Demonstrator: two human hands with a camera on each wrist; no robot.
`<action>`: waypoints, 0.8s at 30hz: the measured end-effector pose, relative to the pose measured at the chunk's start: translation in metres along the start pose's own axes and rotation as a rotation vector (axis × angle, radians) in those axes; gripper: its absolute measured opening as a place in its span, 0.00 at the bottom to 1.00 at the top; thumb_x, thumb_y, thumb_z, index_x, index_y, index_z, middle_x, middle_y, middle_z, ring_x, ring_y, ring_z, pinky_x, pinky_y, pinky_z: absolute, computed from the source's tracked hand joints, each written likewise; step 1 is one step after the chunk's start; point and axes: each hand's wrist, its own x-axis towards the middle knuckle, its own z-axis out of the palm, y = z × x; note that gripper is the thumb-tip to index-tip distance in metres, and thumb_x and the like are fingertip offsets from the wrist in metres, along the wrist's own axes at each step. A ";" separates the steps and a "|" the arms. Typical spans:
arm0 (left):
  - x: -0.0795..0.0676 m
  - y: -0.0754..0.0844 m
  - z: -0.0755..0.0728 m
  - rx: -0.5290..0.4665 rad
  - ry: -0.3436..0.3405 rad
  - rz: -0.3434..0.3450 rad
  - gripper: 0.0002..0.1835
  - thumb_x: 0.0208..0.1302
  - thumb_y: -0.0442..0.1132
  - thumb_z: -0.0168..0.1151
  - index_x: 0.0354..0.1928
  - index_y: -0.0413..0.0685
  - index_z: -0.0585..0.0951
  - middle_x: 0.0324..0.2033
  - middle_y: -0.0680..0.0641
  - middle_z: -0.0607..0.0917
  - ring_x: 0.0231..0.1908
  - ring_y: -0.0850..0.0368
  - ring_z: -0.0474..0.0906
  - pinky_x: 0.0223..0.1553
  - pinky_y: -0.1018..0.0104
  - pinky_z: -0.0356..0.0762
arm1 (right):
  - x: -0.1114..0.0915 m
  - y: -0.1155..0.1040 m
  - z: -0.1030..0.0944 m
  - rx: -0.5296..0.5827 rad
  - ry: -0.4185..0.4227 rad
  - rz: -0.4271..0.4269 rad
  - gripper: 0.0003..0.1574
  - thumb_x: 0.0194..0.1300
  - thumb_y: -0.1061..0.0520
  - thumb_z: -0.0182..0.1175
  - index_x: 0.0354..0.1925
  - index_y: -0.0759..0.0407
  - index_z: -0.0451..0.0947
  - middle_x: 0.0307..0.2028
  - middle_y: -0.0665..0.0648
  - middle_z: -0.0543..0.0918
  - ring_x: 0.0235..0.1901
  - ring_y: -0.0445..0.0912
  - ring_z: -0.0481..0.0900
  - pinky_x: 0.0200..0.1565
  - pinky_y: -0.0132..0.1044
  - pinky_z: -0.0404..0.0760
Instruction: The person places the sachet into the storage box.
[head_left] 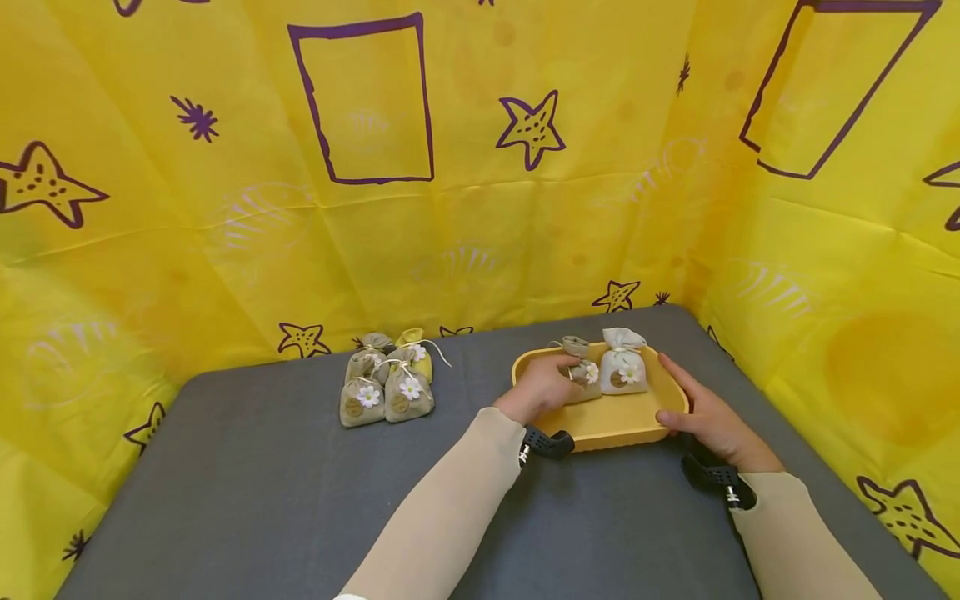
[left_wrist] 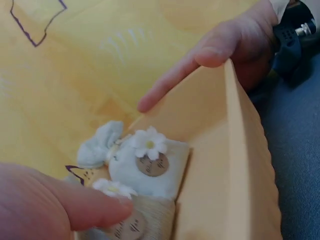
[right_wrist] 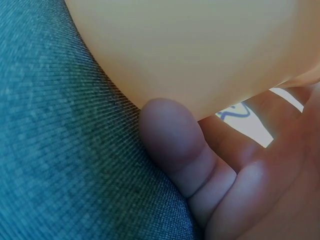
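Observation:
In the head view, my left hand (head_left: 542,388) reaches into a yellow tray (head_left: 611,435) and grips a beige drawstring sachet (head_left: 584,388) near its left end. The thumb lies across the sachet's front, by its white flower and round tag, in the left wrist view. Beside it a white sachet (head_left: 625,367) stands upright, its tied top above the tray's back rim. My right hand (head_left: 708,421) holds the tray's right end, thumb over the rim and fingers along the outer wall. The right wrist view shows a digit (right_wrist: 172,135) against the tray's underside edge, close to the cloth.
Several sachets stand in a tight cluster left of the tray, among them a front beige sachet (head_left: 408,393) and a yellow sachet (head_left: 420,354) behind. Dark grey cloth (head_left: 285,500) covers the table. Yellow patterned fabric (head_left: 465,225) hangs behind and on the right.

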 end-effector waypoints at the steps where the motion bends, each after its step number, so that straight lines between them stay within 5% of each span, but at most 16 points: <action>1: 0.001 -0.001 0.002 -0.028 -0.001 -0.004 0.30 0.55 0.34 0.73 0.62 0.52 0.81 0.56 0.47 0.80 0.46 0.57 0.73 0.44 0.68 0.72 | 0.000 0.000 0.000 -0.005 0.000 0.003 0.57 0.65 0.52 0.65 0.80 0.44 0.42 0.75 0.67 0.49 0.59 0.61 0.63 0.44 0.33 0.77; 6: 0.005 -0.003 0.010 -0.063 -0.010 -0.008 0.30 0.57 0.37 0.73 0.64 0.58 0.80 0.63 0.43 0.74 0.55 0.54 0.70 0.50 0.64 0.72 | -0.001 -0.001 -0.001 -0.038 0.005 0.007 0.58 0.65 0.52 0.65 0.80 0.43 0.42 0.76 0.66 0.49 0.64 0.61 0.61 0.52 0.26 0.68; 13: 0.005 -0.001 0.014 -0.067 -0.017 -0.032 0.31 0.58 0.40 0.73 0.65 0.62 0.79 0.70 0.41 0.65 0.70 0.46 0.53 0.61 0.56 0.64 | 0.000 0.000 -0.001 -0.010 0.002 -0.012 0.57 0.65 0.53 0.65 0.80 0.45 0.42 0.76 0.67 0.48 0.61 0.61 0.62 0.47 0.30 0.74; 24: -0.003 0.004 0.013 -0.143 -0.032 -0.047 0.34 0.55 0.45 0.75 0.67 0.61 0.77 0.67 0.42 0.67 0.67 0.47 0.56 0.62 0.55 0.62 | -0.001 0.003 -0.001 0.005 0.002 -0.022 0.58 0.65 0.53 0.66 0.80 0.48 0.42 0.75 0.68 0.48 0.59 0.60 0.62 0.43 0.33 0.76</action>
